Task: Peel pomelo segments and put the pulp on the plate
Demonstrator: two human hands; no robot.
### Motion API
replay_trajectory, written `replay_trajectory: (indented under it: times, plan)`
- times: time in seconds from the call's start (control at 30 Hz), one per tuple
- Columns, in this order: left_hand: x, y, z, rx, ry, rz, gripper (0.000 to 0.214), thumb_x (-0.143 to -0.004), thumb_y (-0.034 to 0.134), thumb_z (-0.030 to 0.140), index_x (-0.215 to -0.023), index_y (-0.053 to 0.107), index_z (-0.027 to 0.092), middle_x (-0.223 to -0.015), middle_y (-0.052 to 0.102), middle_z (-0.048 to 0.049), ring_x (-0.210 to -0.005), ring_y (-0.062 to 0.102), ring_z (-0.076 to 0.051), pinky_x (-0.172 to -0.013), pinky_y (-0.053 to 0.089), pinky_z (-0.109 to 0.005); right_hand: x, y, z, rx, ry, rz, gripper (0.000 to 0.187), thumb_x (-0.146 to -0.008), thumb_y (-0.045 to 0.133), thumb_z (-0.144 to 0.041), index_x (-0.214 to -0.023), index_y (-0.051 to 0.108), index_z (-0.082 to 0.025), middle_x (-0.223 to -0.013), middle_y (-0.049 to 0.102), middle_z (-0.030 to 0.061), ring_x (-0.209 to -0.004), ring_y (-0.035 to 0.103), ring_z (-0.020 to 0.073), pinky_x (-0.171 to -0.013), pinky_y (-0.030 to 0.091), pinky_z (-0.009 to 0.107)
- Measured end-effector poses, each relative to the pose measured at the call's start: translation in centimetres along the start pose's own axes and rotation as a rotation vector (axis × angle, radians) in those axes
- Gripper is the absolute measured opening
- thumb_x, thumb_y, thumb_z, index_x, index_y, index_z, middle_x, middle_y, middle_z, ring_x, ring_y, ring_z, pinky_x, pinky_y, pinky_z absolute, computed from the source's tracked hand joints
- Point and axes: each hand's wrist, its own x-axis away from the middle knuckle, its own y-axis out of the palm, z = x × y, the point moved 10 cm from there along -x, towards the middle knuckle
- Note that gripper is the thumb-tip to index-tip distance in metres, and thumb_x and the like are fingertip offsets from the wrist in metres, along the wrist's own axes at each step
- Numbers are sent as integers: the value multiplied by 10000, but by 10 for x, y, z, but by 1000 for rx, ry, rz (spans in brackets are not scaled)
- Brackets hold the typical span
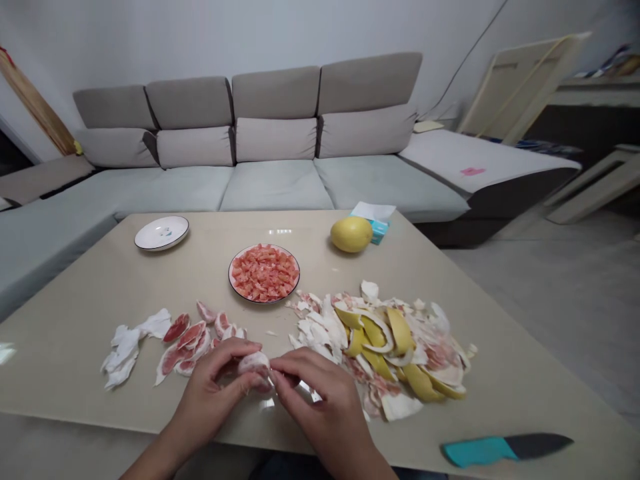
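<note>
Both hands meet at the table's near edge over a pomelo segment (pixel 254 365), pale pink with white membrane. My left hand (pixel 213 393) wraps its fingers round the segment from the left. My right hand (pixel 320 400) pinches at its right side with thumb and fingertips. Just beyond the left hand lie several pink segments (pixel 187 340) and white membrane scraps (pixel 127 347). To the right of the hands spreads a heap of yellow peel and white pith (pixel 390 340). A plate of pink fruit pieces (pixel 264 273) stands at the table's middle.
An empty white plate (pixel 161 233) sits at the far left of the beige table (pixel 75 313). A whole yellow pomelo (pixel 351 234) rests by a tissue pack (pixel 376 220). A teal-handled knife (pixel 505 448) lies near right. A grey sofa (pixel 275 147) stands behind.
</note>
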Motion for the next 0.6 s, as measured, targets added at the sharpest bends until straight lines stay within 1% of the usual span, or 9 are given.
replay_trajectory:
  times: [0.07, 0.17, 0.27, 0.33, 0.43, 0.6]
  plan:
    - [1, -2, 7, -107, 70, 3, 274, -730, 779, 222, -991, 758, 302, -1023, 750, -35, -996, 668, -216, -887, 516, -286, 0, -1, -1, 19, -6, 14, 132, -825, 649, -89, -887, 743, -158, -764, 714, 52, -658, 647, 140, -604, 500, 219]
    - [2, -1, 16, -218, 169, -9, 285, -737, 777, 226, -1008, 759, 311, -1005, 767, -35, -990, 679, -221, -905, 515, -302, 1, -2, -4, 73, -18, 26, 137, -825, 621, -85, -862, 732, -156, -710, 690, 41, -616, 621, 136, -577, 479, 219]
    - [4, 1, 20, -276, 193, -17, 294, -747, 768, 240, -1030, 755, 321, -1004, 774, -31, -978, 689, -219, -887, 528, -299, 2, -2, -7, 171, -50, 41, 140, -816, 589, -81, -801, 707, -155, -639, 646, 28, -579, 587, 138, -545, 440, 226]
    - [5, 1, 16, -287, 147, -22, 284, -751, 760, 255, -1027, 758, 324, -1021, 775, -30, -989, 689, -224, -889, 531, -304, 4, -2, -8, 222, -62, 52, 133, -803, 583, -85, -757, 683, -160, -617, 628, 22, -565, 572, 137, -529, 414, 225]
    - [5, 3, 7, -273, 32, -39, 267, -759, 741, 277, -1021, 764, 322, -1056, 770, -31, -1028, 677, -235, -925, 517, -322, 4, -1, -6, 257, -57, 60, 133, -787, 579, -91, -712, 653, -173, -593, 602, 7, -544, 553, 127, -513, 383, 216]
    - [3, 12, -7, -151, -142, -133, 287, -827, 652, 374, -1085, 746, 291, -1127, 745, -48, -1067, 655, -244, -942, 502, -328, 4, -3, -7, 281, -59, 95, 148, -754, 552, -74, -662, 597, -181, -575, 557, -11, -533, 524, 116, -511, 359, 210]
